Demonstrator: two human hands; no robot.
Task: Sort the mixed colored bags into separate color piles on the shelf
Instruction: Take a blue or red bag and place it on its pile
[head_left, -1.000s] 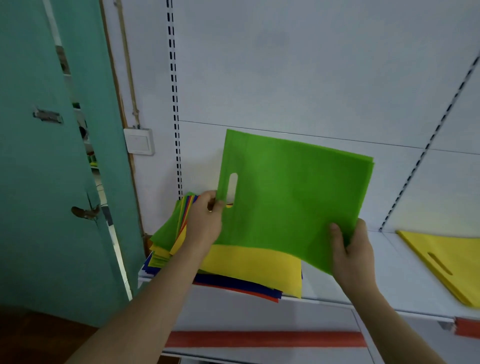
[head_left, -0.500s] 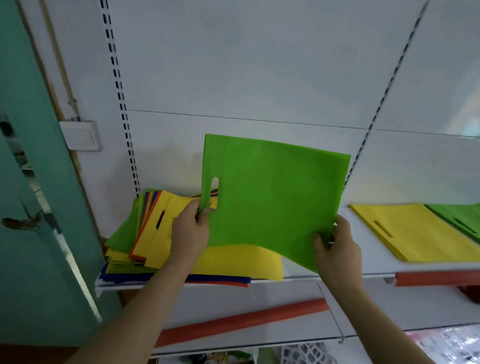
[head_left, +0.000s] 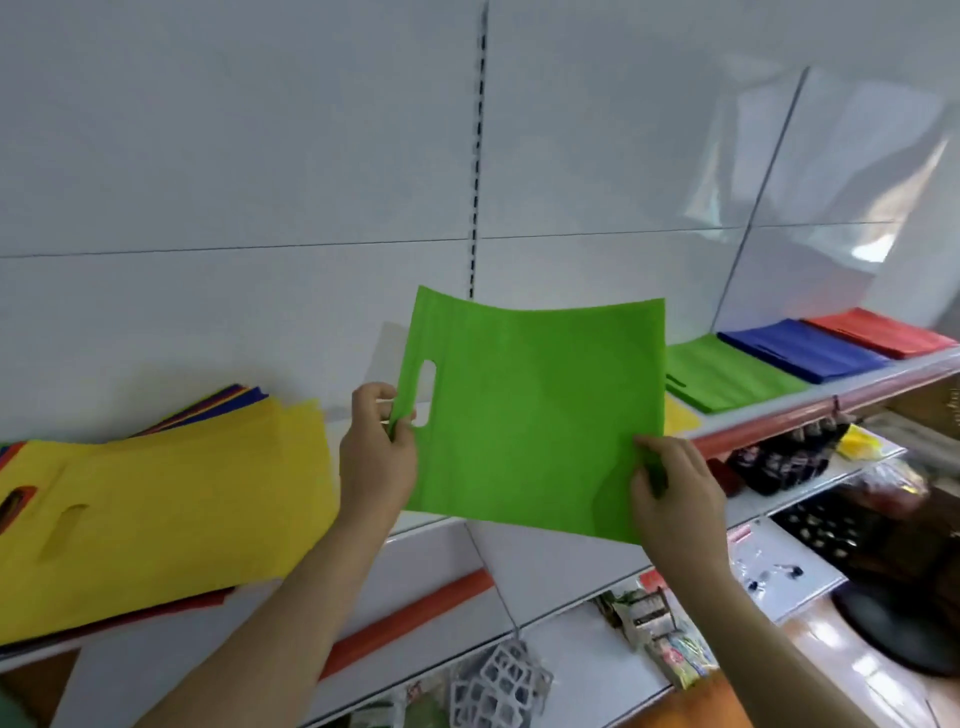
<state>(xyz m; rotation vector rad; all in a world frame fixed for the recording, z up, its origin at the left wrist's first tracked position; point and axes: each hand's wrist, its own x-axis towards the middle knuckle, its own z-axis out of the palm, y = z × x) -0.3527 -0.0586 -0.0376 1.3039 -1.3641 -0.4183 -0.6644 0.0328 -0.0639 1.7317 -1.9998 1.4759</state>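
I hold a flat green bag (head_left: 530, 415) upright in the air above the shelf (head_left: 810, 410). My left hand (head_left: 376, 449) pinches its left edge beside the handle slot. My right hand (head_left: 675, 493) grips its lower right corner. The mixed stack (head_left: 156, 514), topped by a yellow bag, lies on the shelf at the left. To the right lie separate piles: green (head_left: 727, 376), blue (head_left: 800, 351) and red (head_left: 883, 332). A corner of a yellow pile (head_left: 678, 418) shows behind the held bag.
White back panels with a slotted upright (head_left: 479, 156) rise behind the shelf. Orange price strips (head_left: 415, 613) run along the shelf fronts. Lower shelves at the right hold packaged goods (head_left: 779, 457) and a dark round object (head_left: 898, 629).
My view and both hands have moved right with the green bag, away from the mixed stack. The sorted green, blue and red piles have come into view; the teal door has left it.
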